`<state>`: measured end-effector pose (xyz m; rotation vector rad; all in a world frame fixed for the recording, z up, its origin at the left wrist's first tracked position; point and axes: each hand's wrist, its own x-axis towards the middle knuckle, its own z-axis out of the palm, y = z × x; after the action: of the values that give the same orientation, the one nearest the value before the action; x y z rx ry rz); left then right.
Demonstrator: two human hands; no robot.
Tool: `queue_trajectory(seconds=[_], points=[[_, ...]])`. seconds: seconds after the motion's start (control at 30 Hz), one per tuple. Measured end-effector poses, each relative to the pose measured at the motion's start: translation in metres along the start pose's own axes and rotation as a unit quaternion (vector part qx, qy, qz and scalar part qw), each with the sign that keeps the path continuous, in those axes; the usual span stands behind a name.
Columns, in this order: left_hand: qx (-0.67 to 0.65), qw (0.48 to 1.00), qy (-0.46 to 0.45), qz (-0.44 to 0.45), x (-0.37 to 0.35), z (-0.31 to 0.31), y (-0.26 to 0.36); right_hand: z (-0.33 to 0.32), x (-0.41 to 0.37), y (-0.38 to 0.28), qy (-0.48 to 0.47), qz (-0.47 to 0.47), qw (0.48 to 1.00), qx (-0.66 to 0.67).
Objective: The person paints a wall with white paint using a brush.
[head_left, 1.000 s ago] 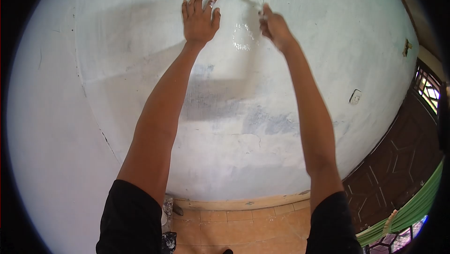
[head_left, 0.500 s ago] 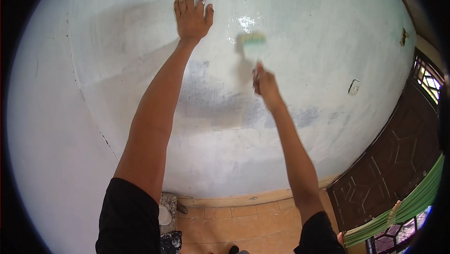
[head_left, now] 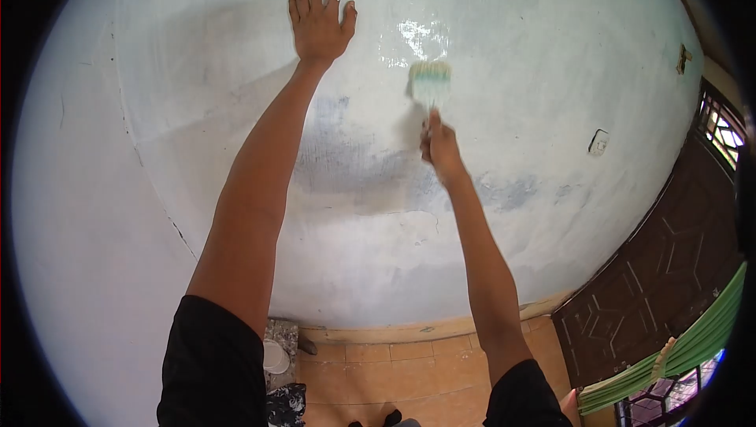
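My left hand (head_left: 321, 27) lies spread against the pale wall (head_left: 520, 64), with a white smear on one finger. My right hand (head_left: 442, 146) grips the handle of a wide paintbrush (head_left: 431, 83), whose bristles point up the wall. Just above the bristles, a wet white patch (head_left: 421, 39) shines on the surface. Grey-blue stains (head_left: 354, 159) show lower down, left of and below my right hand.
A switch (head_left: 598, 142) and a small metal fitting (head_left: 683, 59) are on the wall at the right. Further right come a dark door (head_left: 630, 293) and a green curtain (head_left: 693, 348). A white container (head_left: 275, 357) stands low at the left above the tiled floor (head_left: 370, 372).
The paintbrush, blurred before, appears sharper and slightly lower and to the right. The wet patch looks larger. My left hand has stayed spread on the wall.
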<state>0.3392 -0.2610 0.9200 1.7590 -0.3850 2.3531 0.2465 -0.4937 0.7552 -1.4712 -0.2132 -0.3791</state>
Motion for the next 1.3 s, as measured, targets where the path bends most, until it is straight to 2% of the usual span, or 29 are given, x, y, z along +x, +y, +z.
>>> queue_trajectory(seconds=[0.07,0.13,0.27,0.3,0.33,0.4,0.43,0.57,0.7,0.73,0.77,0.87,0.93,1.0,1.07,1.1,1.13,1.23,1.3], points=[[0.010,1.000,-0.005,0.009,0.000,-0.003,0.001,0.000,-0.020,0.007,-0.004,0.005,1.000,-0.004],[0.010,1.000,-0.011,0.011,0.003,-0.004,0.003,0.001,-0.028,-0.015,0.005,-0.017,1.000,-0.012],[0.004,0.999,-0.032,0.008,0.002,-0.005,0.005,0.003,0.044,-0.112,0.015,-0.132,0.991,-0.035],[0.005,0.999,-0.036,0.008,0.003,-0.006,0.004,0.004,0.055,-0.137,-0.010,-0.139,0.990,-0.033],[0.008,0.999,-0.038,0.007,0.003,-0.007,0.003,0.006,0.056,-0.155,-0.021,-0.108,0.994,-0.012],[0.007,0.999,-0.044,0.003,0.003,-0.007,0.004,-0.003,0.081,-0.133,0.010,-0.094,0.993,-0.067],[0.005,0.999,-0.042,0.007,0.003,-0.006,0.004,0.000,0.075,-0.115,0.017,-0.081,0.996,-0.036],[0.001,1.000,-0.031,0.005,0.003,-0.006,0.004,-0.014,0.016,-0.014,-0.005,-0.005,1.000,-0.008],[-0.005,1.000,-0.010,0.022,0.002,-0.005,0.002,-0.022,-0.047,0.022,-0.001,0.075,0.997,-0.027],[-0.009,1.000,-0.012,0.020,-0.001,-0.005,0.002,-0.022,-0.048,0.004,0.016,0.078,0.996,-0.051],[-0.012,1.000,-0.007,0.018,0.001,-0.004,0.001,-0.025,-0.037,-0.016,0.032,0.041,0.994,-0.092],[-0.008,1.000,-0.005,0.019,0.001,-0.004,0.003,-0.030,0.015,-0.108,0.028,-0.093,0.990,-0.099],[-0.008,1.000,-0.004,0.018,0.001,-0.005,0.004,-0.019,0.042,-0.175,-0.021,-0.089,0.995,-0.048],[-0.015,1.000,-0.001,0.011,0.002,-0.006,0.004,-0.017,0.069,-0.197,-0.048,-0.078,0.994,-0.051],[-0.012,1.000,0.004,0.017,0.003,-0.003,0.002,-0.014,0.084,-0.188,-0.058,-0.051,0.996,-0.048],[-0.010,1.000,0.004,0.018,0.001,-0.003,0.002,-0.006,0.077,-0.173,-0.008,-0.055,0.997,-0.048],[-0.013,1.000,0.011,0.020,0.000,-0.003,0.001,-0.015,0.092,-0.144,-0.012,-0.055,0.997,-0.056],[-0.014,0.999,0.020,0.022,0.000,0.002,-0.001,-0.014,0.041,-0.079,-0.021,0.002,1.000,0.007],[-0.009,1.000,0.015,0.022,0.001,0.001,-0.001,-0.015,0.008,-0.047,-0.011,0.024,1.000,-0.009]])
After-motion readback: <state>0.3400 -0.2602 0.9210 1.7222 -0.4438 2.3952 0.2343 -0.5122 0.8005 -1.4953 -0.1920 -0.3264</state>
